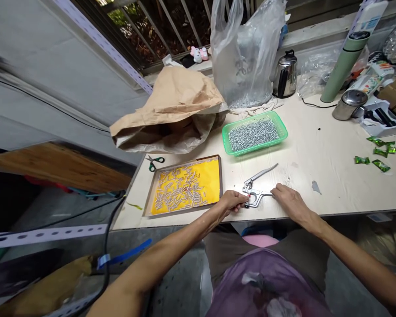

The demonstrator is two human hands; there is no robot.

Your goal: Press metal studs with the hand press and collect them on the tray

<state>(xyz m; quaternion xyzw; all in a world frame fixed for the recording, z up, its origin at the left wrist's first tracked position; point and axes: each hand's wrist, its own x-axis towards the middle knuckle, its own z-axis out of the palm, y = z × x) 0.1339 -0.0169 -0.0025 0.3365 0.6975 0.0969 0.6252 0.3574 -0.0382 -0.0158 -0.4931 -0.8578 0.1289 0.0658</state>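
Observation:
A silver plier-like hand tool (258,198) with a coil spring lies at the table's front edge, its long upper lever (262,173) spread away from the lower handle. My right hand (288,200) is closed round the end of that lower handle. At the tool's head, my left hand (234,201) has its fingers pinched together beside a small red spot; what sits between the fingertips is hidden. Left of that hand lies a shallow tray (221,176) with a yellow bottom, scattered with small silver metal tubes (185,189). A green plastic basket (229,147) behind the tool holds many similar small metal pieces (255,134).
Green-handled scissors (155,163) lie by the tray's far left corner. Behind stand a brown paper bag (185,97), a clear plastic bag (247,57) and a steel kettle (285,75). Rightward are a green flask (345,66), a metal cup (350,105) and green-wrapped sweets (381,165).

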